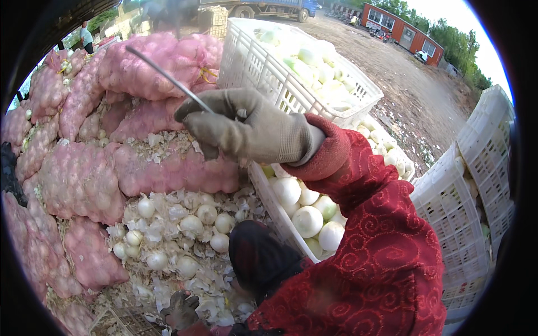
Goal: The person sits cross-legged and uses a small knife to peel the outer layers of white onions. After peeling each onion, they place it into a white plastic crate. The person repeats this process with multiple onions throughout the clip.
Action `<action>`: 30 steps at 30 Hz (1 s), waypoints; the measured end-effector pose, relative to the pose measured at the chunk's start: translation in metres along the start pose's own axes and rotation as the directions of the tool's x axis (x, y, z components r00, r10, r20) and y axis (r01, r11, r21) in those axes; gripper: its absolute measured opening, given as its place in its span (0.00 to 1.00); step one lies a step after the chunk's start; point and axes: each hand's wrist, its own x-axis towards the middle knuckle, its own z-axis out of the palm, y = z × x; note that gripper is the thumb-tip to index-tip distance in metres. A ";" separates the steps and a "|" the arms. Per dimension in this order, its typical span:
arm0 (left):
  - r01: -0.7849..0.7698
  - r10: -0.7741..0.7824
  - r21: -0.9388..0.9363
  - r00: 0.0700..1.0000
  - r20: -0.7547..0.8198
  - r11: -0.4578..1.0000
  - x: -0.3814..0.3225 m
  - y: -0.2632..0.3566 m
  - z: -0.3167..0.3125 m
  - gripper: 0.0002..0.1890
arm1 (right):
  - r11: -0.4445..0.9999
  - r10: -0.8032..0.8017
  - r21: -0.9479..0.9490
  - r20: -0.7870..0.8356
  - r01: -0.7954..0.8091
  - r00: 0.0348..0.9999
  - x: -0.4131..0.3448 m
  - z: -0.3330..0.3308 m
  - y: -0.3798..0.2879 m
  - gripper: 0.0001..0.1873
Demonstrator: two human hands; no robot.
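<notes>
My right hand (239,126), in a grey-brown knit glove, is raised and closed around a thin metal tool, perhaps a knife seen edge-on (166,77). The tool points up and to the left. Low in the picture, my left hand (181,310) wears a similar dirty glove; its fingers are apart and no object shows in them. It is close to a heap of loose onion skins (218,290). White onions (191,224) lie among the skins. Below my right forearm, peeled onions (307,221) fill a white plastic crate (269,197), partly hidden by my red sleeve.
Pink mesh sacks of onions (80,180) are piled at left. Another white crate (290,84) of peeled onions stands ahead, above further onions (388,153). White crates (449,227) rise at right. A person (86,37), a blue truck (269,7) and a red building (403,33) are farther off.
</notes>
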 end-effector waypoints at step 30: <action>0.045 0.168 0.664 0.953 -0.254 0.746 0.096 -0.034 0.048 0.12 | 0.386 0.372 0.650 0.540 -0.655 0.755 0.020 0.205 0.165 0.15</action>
